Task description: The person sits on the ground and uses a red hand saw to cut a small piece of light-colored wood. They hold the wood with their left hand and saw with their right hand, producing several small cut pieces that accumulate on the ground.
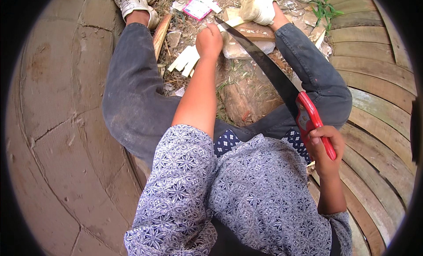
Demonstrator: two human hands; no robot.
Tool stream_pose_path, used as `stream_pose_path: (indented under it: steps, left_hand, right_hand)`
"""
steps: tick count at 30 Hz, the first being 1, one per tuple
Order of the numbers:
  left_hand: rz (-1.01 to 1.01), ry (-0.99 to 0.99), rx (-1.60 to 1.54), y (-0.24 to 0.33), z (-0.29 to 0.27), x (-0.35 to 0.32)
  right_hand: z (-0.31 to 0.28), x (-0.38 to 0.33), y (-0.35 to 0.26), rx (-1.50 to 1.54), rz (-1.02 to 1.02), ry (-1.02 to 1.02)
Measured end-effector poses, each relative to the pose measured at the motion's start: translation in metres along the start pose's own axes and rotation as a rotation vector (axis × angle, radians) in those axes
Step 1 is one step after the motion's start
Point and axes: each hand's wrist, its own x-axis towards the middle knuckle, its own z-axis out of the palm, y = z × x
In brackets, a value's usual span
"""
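Note:
My right hand [327, 149] is wrapped round the red handle of a hand saw [269, 67]. The dark, curved blade slants up and to the left, and its tip is near my left fist. That left hand [209, 41] is closed on a thin pale wooden strip [234, 22]. The strip runs right toward my white clog [257, 8], which presses down on it over a wooden block [256, 32]. Several short cut wooden pieces [186, 60] lie on the ground left of my left forearm. How far the blade is from the strip, I cannot tell.
A pale stone slab [247, 50] lies by the block. A pink and white packet [199, 5] and a split wood piece [161, 35] are on the littered ground. A cracked, mud-coloured wall [61, 93] rises at left; wooden slats [374, 102] curve along the right.

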Motion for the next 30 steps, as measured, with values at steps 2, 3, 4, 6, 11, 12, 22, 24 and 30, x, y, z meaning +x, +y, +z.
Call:
stream_pose_path:
  steps: [2,3,4,6,11,12,22,24,30]
  left_hand:
    - [-0.021,0.005,-0.017,0.0,0.002,0.002]
    - [-0.032,0.006,-0.022,0.001,0.001,0.002]
    - [-0.025,0.029,-0.009,0.003,0.001,0.001]
    - [-0.01,0.076,0.019,0.006,-0.001,-0.002]
    - [-0.063,-0.028,0.024,0.002,-0.005,0.001]
    - [-0.086,-0.038,0.009,0.0,-0.004,0.002]
    - [-0.078,-0.098,-0.222,0.001,0.008,-0.001]
    - [-0.098,-0.028,-0.241,0.01,0.011,-0.013]
    - [-0.124,0.004,-0.268,0.003,0.012,-0.017]
  right_hand:
    - [0.001,0.001,0.003,0.003,-0.005,-0.003]
    - [0.0,0.001,0.005,0.008,-0.005,-0.007]
    - [-0.001,0.001,0.006,0.012,-0.006,-0.011]
    - [0.001,0.004,0.007,-0.037,-0.047,-0.022]
    - [0.011,0.009,0.007,-0.108,-0.101,-0.058]
    - [0.014,0.009,0.004,-0.094,-0.091,-0.067]
    - [-0.002,0.007,-0.05,-0.236,-0.07,-0.023]
    - [-0.014,0.003,-0.047,-0.302,-0.05,-0.015]
    - [-0.032,0.011,-0.022,-0.089,0.048,0.06]
